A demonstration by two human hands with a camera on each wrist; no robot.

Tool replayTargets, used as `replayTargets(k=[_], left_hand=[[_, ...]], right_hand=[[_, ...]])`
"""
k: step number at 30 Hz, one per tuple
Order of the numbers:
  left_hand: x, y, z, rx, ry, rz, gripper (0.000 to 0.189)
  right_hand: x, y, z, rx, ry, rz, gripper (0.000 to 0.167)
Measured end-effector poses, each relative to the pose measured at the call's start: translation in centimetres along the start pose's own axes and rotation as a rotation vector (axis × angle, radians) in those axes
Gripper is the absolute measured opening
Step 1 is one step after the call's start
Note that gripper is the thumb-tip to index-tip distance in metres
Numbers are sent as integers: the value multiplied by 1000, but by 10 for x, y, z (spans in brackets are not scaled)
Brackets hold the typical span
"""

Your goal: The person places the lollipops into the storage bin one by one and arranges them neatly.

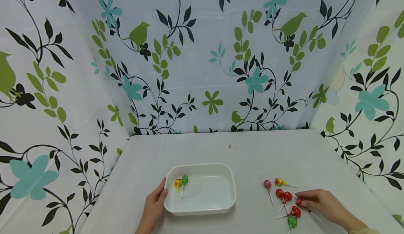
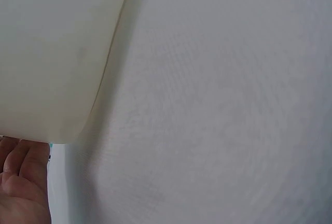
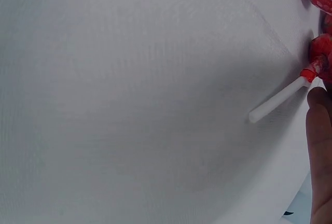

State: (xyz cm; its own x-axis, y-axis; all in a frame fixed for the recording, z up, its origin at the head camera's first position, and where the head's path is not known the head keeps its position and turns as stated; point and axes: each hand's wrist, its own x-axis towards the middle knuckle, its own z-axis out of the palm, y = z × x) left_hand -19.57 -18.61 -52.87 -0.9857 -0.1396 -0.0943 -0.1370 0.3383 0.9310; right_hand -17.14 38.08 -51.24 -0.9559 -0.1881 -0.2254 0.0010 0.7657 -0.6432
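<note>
A white rectangular tray (image 1: 217,211) stands on the table. In it, a yellow lollipop (image 1: 178,183) and a green lollipop (image 1: 184,180) lie side by side at the left. My left hand (image 1: 154,202) grips the tray's left side, thumb at the rim; in the left wrist view its fingers (image 2: 32,164) show by the tray wall. On the right, my right hand (image 1: 326,206) pinches a red lollipop (image 1: 298,201) at its head between thumb and fingers. The lollipop's white stick (image 3: 277,99) slants over the cloth in the right wrist view.
Left of the right hand lie more lollipops: a purple one (image 1: 267,184), a red and yellow one (image 1: 279,181), several red ones (image 1: 288,195) and a green one (image 1: 292,222). A patterned curtain (image 1: 202,58) encloses the back and sides of the white-covered table (image 1: 176,148).
</note>
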Motion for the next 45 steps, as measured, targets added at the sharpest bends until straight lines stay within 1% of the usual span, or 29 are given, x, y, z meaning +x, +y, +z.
replayTargets(k=[3, 7, 14, 16, 21, 25, 30, 35, 41, 45], left_hand=[[-1, 1, 0, 0, 0, 3, 49], [-2, 3, -1, -1, 3, 7, 49], [-1, 3, 0, 2, 3, -4, 49], [-1, 3, 0, 3, 2, -6, 49], [-2, 3, 1, -2, 6, 3, 49], [-2, 3, 1, -2, 7, 0, 49], [-1, 1, 1, 2, 3, 0, 49], [-2, 1, -2, -18, 4, -2, 49], [-3, 2, -2, -33, 8, -1, 48], [-3, 2, 0, -41, 5, 12, 48]], right_hand=[[3, 2, -2, 10, -38, -23, 41], [5, 2, -2, 13, -58, -15, 42], [6, 2, 1, -43, -13, 11, 38], [5, 3, 0, -54, -6, 5, 37], [1, 3, -10, -82, 27, -2, 36], [1, -4, -18, -70, 62, 12, 36], [3, -17, -24, -50, 94, -33, 36], [13, -42, -25, -27, 145, -76, 36], [33, -79, -14, 67, 184, -128, 37], [49, -104, -4, 103, 198, -162, 35]])
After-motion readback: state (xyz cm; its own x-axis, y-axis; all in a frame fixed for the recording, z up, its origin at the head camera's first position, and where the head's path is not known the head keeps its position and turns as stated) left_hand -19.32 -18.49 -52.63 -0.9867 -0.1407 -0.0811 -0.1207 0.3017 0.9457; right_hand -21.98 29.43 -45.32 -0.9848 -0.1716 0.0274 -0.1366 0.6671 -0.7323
